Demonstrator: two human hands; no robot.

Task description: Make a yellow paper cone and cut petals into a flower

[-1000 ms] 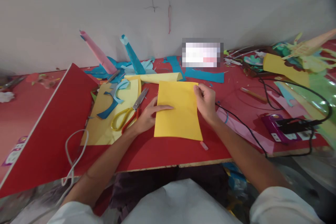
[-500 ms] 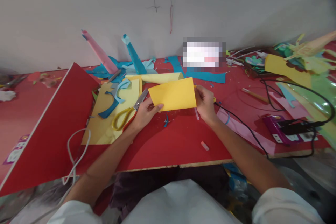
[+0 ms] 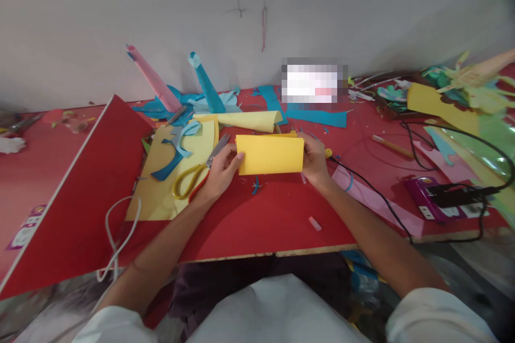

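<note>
A folded piece of yellow paper [image 3: 270,155] is held up over the red table between both hands. My left hand [image 3: 222,169] grips its left edge, thumb on the near face. At the right edge my right hand [image 3: 316,159] has its fingers closed on the paper, partly hidden behind it. Scissors [image 3: 192,178] with yellow and red handles lie beside my left wrist, on sheets of yellow paper [image 3: 147,198]. Behind the held piece lies a pale yellow paper roll [image 3: 249,119].
Pink [image 3: 151,77] and blue [image 3: 207,83] paper cones stand near the wall. An upright red board [image 3: 80,187] borders the left side. On the right are a pink strip [image 3: 378,201], a purple power strip [image 3: 432,198] and black cable. A small pink piece [image 3: 315,223] lies near the front edge.
The yellow paper has turned from a slant to nearly level, and a folded layer now shows along its top. My left hand has shifted slightly right and its fingers have moved up the edge.
</note>
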